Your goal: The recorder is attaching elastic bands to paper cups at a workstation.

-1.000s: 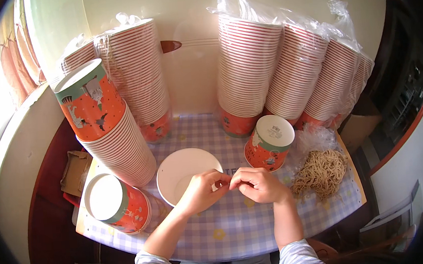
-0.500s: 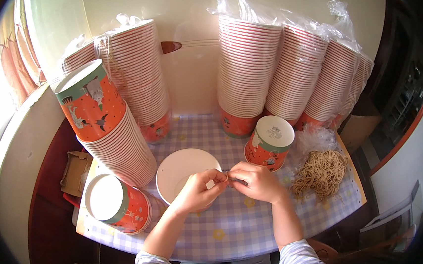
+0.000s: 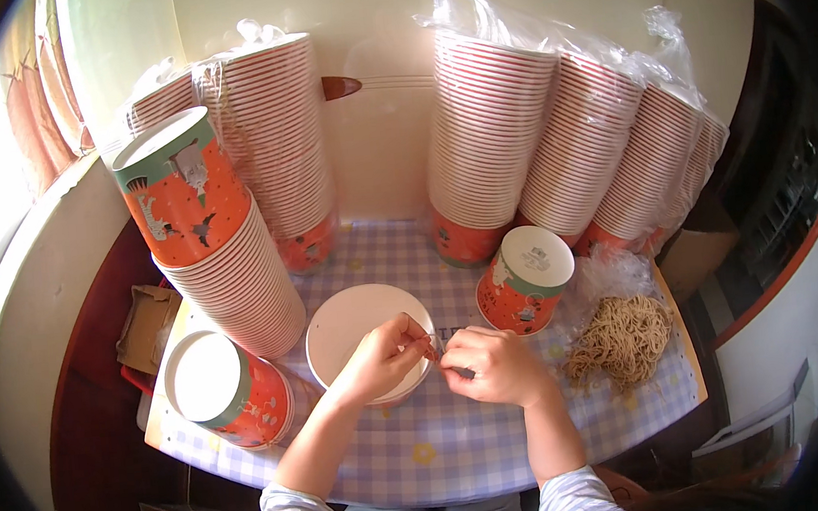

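My left hand (image 3: 385,361) is closed in a pinch over the right part of a paper tub (image 3: 342,323) with a white inside. Close beside it, my right hand (image 3: 497,368) has its fingers curled and pressed together. The fingertips of both hands almost meet at the tub's right rim, around something thin and small that I cannot make out. To the right lies a tangled heap of tan string (image 3: 624,339). Behind my right hand an orange and green printed paper tub (image 3: 522,285) stands upside down, its white base up.
At the left are a tall stack of upside-down tubs (image 3: 233,284) and a shorter tub stack (image 3: 237,394). Bagged tub stacks stand at the back left (image 3: 280,141) and back right (image 3: 486,134). Clear plastic film (image 3: 607,273) lies by the string. A checked cloth (image 3: 396,458) covers the table.
My hands have drawn slightly apart, the right one lower and a little to the right. The whole view has shifted slightly; the tubs and string keep their places.
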A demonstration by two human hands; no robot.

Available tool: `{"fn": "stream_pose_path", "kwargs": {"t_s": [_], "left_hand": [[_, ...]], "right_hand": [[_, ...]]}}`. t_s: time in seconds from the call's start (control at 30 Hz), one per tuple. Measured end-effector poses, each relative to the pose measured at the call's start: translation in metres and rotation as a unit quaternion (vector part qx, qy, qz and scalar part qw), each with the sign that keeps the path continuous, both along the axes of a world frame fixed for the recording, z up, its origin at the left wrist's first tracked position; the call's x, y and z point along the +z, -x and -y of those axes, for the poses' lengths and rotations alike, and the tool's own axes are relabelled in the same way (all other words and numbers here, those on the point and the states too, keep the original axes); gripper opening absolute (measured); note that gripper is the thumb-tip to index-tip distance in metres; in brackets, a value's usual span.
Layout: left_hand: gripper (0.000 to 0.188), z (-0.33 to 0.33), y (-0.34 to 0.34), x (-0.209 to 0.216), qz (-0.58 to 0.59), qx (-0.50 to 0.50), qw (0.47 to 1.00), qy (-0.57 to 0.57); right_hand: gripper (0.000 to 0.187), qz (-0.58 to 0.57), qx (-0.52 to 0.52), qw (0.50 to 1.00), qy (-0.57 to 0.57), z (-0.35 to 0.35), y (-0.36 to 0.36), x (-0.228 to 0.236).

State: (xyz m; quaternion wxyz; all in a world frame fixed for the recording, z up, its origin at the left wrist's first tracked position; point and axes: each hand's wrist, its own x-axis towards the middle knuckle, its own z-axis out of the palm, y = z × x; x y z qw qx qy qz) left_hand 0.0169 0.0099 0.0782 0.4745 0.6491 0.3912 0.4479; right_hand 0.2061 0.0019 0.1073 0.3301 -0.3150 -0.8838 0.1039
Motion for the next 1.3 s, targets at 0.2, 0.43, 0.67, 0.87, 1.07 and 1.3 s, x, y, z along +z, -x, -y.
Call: {"fn": "stream_pose_path", "kwargs": {"t_s": [0.2,0.43,0.67,0.87,1.07,1.3], "left_hand": [[0.011,0.003,0.002,0.013,-0.118,0.023,0.992,-0.026],[0.013,0.006,0.002,0.019,-0.141,0.027,0.988,-0.061],[0.012,0.002,0.002,0.009,-0.094,0.05,0.993,-0.051],[0.011,-0.003,0.007,-0.005,-0.052,0.039,0.997,-0.049],[0.012,0.01,0.003,0.016,-0.28,0.093,0.933,-0.207],[0.009,0.015,-0.008,0.013,-0.302,0.102,0.929,-0.188]], "right_hand": [[0.008,0.015,0.001,0.999,-0.028,0.001,0.008,-0.007],[0.013,-0.09,-0.038,0.995,0.005,-0.008,0.008,-0.007],[0.013,-0.077,-0.041,0.995,-0.04,-0.013,0.011,-0.02],[0.008,-0.055,-0.02,0.998,-0.029,-0.016,0.011,-0.019],[0.009,-0.256,-0.034,0.891,0.374,-0.026,0.006,-0.033],[0.01,-0.278,-0.016,0.856,0.435,-0.029,0.005,-0.037]]}}
